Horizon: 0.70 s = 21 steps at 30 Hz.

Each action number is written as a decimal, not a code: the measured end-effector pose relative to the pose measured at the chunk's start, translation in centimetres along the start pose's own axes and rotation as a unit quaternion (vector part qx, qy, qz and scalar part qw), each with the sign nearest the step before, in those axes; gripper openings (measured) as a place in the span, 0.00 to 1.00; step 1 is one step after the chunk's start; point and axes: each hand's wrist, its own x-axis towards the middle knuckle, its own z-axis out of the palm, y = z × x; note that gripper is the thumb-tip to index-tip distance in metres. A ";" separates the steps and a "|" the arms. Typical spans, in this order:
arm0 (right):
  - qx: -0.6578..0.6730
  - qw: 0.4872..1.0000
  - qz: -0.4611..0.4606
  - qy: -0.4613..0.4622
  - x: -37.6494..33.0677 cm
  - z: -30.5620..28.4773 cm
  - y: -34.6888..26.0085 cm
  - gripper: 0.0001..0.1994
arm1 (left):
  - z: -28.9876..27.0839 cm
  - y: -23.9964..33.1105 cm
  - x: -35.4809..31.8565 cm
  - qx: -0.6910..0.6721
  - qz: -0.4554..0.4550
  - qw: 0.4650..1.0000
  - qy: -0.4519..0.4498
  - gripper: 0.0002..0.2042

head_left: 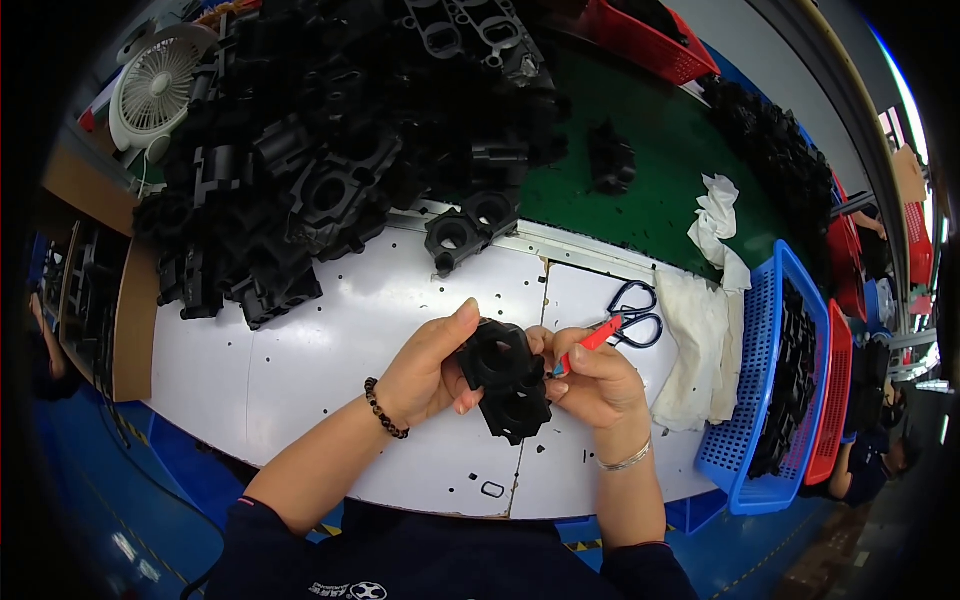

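My left hand is closed round a black molded plastic part with a round opening, held over the white tabletop. My right hand grips a slim red-handled tool and has its fingertips against the part's right side. The tool's working end is hidden among the fingers, so its exact kind cannot be made out. Beyond the right hand lie dark-handled scissors. A small dark ring-shaped piece rests near the table's front edge.
A large heap of black parts covers the far left, with two joined parts at its near edge. On the right are pale cloths and a blue basket of black parts. A white fan stands far left.
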 end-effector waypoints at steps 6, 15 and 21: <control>-0.139 0.966 -0.203 0.077 -0.6 1.5 -1.2 0.09 | -0.4 -0.1 0.0 -0.002 0.000 1.000 0.011 0.31; -0.473 0.800 -0.232 0.286 -0.3 4.0 0.4 0.18 | -0.5 -0.3 0.0 -0.031 0.010 0.999 0.028 0.31; -0.512 0.812 -0.220 0.174 0.1 3.1 1.3 0.19 | -0.7 -0.2 0.0 -0.027 0.039 0.999 0.009 0.30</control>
